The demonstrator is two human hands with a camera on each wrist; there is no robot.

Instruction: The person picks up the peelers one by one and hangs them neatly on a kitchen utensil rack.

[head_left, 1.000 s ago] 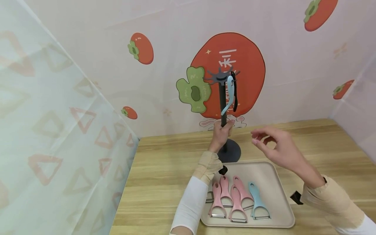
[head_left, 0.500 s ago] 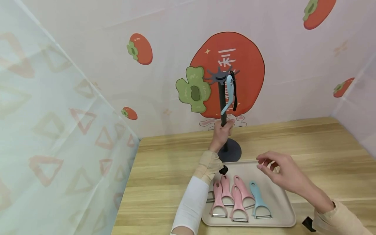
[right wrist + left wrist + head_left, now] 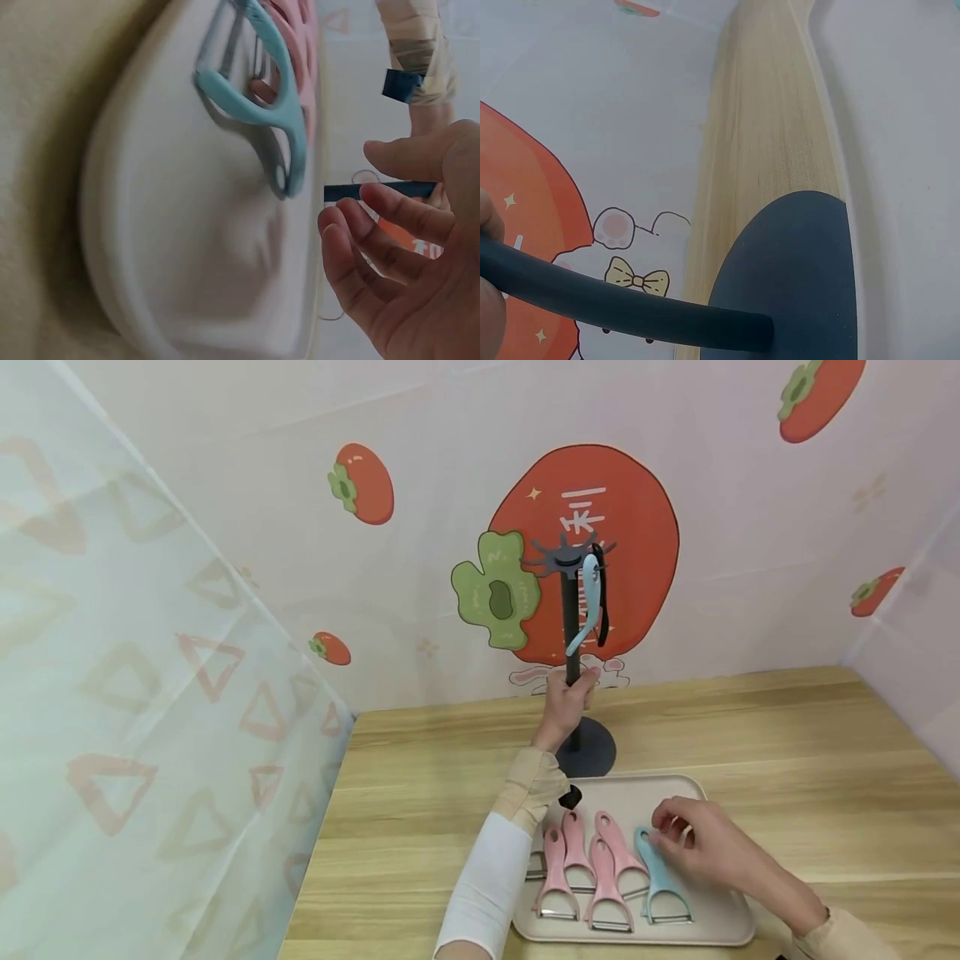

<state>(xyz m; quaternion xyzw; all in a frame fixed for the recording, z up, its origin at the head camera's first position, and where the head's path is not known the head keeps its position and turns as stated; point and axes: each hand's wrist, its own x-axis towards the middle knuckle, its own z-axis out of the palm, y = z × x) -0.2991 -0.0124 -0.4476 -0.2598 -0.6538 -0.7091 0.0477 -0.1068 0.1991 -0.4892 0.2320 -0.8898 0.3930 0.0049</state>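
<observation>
My left hand (image 3: pixel 566 706) grips the post of a black hook stand (image 3: pixel 573 610), low on the post and above its round base (image 3: pixel 795 262). From one hook hangs a light blue peeler (image 3: pixel 591 602), with a black, similarly shaped item (image 3: pixel 603 610) behind it. My right hand (image 3: pixel 701 839) hovers over the tray, fingers loosely bent and holding nothing. Nearest to it lies a blue peeler (image 3: pixel 660 881); the right wrist view shows a gap between this blue peeler (image 3: pixel 289 112) and the fingertips. Several pink peelers (image 3: pixel 603 881) lie left of it.
A beige tray (image 3: pixel 723 910) carries the peelers, in front of the stand's base on a wooden table (image 3: pixel 825 760). Behind stands a wall sheet printed with tomato-like fruit (image 3: pixel 622 485). Another patterned sheet (image 3: pixel 187 693) rises at the left.
My right hand has come down and toward the viewer, from beside the stand to above the blue peeler in the tray. The left hand keeps its grip on the post.
</observation>
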